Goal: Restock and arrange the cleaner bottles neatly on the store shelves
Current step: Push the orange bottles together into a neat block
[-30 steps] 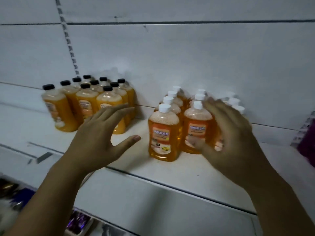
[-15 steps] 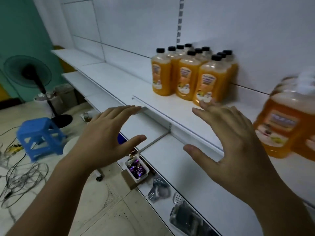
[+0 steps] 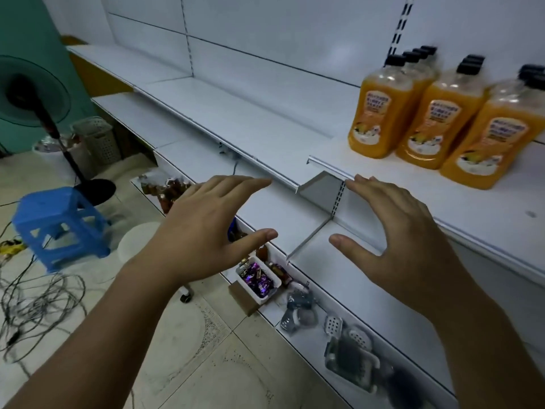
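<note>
Several orange cleaner bottles with black caps (image 3: 439, 119) stand in rows on the white shelf (image 3: 460, 202) at the upper right. My left hand (image 3: 203, 228) hovers in mid-air below and left of them, fingers spread and relaxed, holding nothing. My right hand (image 3: 398, 231) hovers beside it, in front of the shelf's edge, fingers also spread and empty. Neither hand touches a bottle. The white-capped bottles are out of view.
Long white shelves (image 3: 236, 113) run off to the left. A lower shelf holds a tub of purple sweets (image 3: 258, 278) and packaged goods (image 3: 348, 358). On the tiled floor stand a blue stool (image 3: 62, 225), a fan (image 3: 32, 90), a grey basket (image 3: 97, 140) and tangled cables (image 3: 32, 302).
The view has swung left and down, away from the white-capped bottles, which left the frame. Both hands stayed spread and empty in front of me.
</note>
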`<state>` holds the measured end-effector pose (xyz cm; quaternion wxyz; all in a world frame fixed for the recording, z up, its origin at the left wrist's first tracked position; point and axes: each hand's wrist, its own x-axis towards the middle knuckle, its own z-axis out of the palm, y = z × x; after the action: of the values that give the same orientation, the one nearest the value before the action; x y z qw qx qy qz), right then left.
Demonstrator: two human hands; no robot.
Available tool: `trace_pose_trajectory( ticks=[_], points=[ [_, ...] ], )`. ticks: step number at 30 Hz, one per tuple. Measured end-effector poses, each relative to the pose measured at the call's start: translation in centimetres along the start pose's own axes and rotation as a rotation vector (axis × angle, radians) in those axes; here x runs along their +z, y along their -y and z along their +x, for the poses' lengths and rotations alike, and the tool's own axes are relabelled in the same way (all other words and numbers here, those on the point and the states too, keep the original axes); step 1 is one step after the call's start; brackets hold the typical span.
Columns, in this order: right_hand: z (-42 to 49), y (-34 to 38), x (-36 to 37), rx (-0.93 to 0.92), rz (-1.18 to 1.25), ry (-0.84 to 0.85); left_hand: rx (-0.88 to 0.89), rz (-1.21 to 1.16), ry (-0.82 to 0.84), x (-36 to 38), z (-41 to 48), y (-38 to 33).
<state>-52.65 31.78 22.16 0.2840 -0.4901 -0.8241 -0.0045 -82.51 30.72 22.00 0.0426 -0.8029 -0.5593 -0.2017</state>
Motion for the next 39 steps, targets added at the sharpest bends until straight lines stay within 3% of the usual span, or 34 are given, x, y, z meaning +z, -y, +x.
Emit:
trace_pose_trajectory(
  ticks=[6, 16, 24, 29, 32, 36, 39],
  points=[
    [2.0, -0.2, 0.9, 0.100, -0.037, -0.046, 0.082, -0.101, 0.018, 1.3, 3.7, 2.9],
    [6.0, -7.6, -4.0, 0.157, -0.144, -0.288, 0.232, -0.287, -0.060, 3.9, 17.0, 0.9],
    [8.6, -12.4, -9.6, 0.325, -0.082, -0.551, 0.142, -0.950, -0.030, 5.9, 27.6, -1.8],
    [10.4, -16.2, -10.5, 0.507, 0.138, -0.821, -0.129, -1.442, 0.146, 6.6, 36.2, -3.8],
    [11.3, -17.6, -9.4, 0.665, 0.467, -0.949, -0.207, -1.677, 0.310, 6.9, 38.5, -5.2],
    [11.3, -19.1, -7.3, 0.762, 0.962, -0.858, -0.242, -1.811, 0.476, 8.7, 38.9, -6.4],
    [11.3, -19.6, -6.7, 0.808, 1.065, -0.813, -0.229, -1.856, 0.605, 9.7, 38.3, -7.3]
  ],
)
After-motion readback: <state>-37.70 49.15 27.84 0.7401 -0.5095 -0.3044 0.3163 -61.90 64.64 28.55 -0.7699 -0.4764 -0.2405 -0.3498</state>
